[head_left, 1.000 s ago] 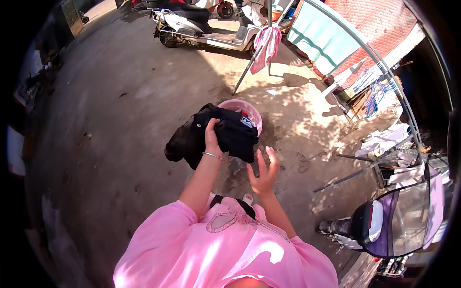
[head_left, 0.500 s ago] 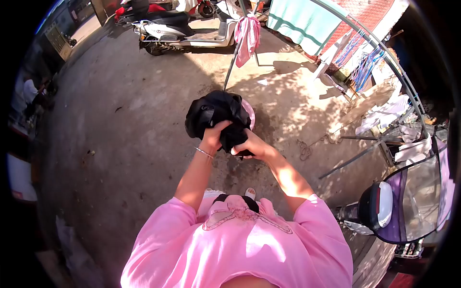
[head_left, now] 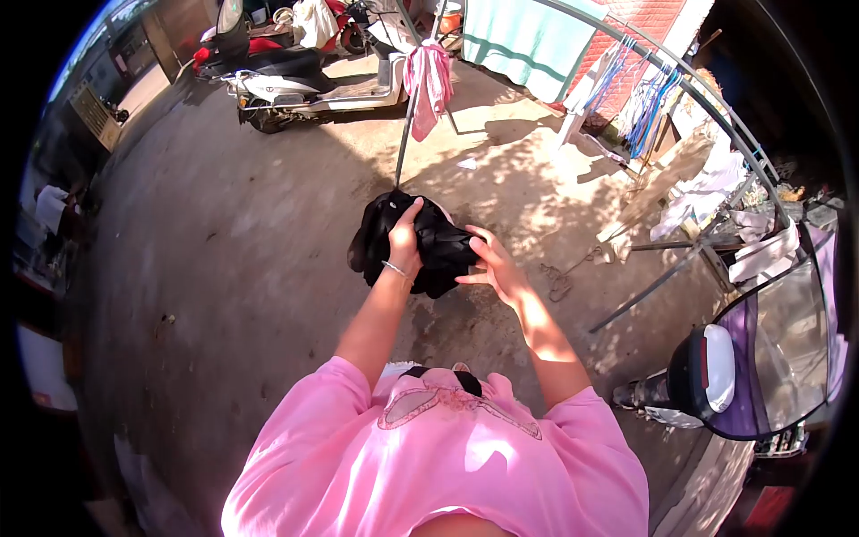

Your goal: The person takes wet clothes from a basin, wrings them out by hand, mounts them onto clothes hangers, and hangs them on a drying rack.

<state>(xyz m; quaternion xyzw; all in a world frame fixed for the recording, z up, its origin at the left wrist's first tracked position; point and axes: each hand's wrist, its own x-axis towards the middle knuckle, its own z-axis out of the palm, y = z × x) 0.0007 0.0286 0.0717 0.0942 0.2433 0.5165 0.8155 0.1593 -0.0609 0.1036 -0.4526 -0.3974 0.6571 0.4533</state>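
Note:
A bunched black cloth garment (head_left: 425, 246) hangs in front of me at mid-view, its folds loose. My left hand (head_left: 405, 242) holds its near side, thumb lying over the top and the other fingers hidden by the fabric. At the right edge of the cloth, my right hand (head_left: 497, 268) has its fingers apart, the fingertips at or just against the fabric. Behind the garment a sliver of a pink rim (head_left: 445, 212) shows; the rest of that object is covered.
A metal rack pole (head_left: 404, 148) with a pink cloth (head_left: 429, 87) stands ahead. Beyond are a parked white scooter (head_left: 313, 89) and a hanging green sheet (head_left: 528, 45). Blue hangers (head_left: 651, 112) hang at right, above another scooter (head_left: 702, 380). A person (head_left: 54, 210) is at far left.
The black garment has opened out from a tighter bunch. My right hand has loosened and spread its fingers at the edge, while my left thumb has moved up over the cloth. The view has shifted slightly.

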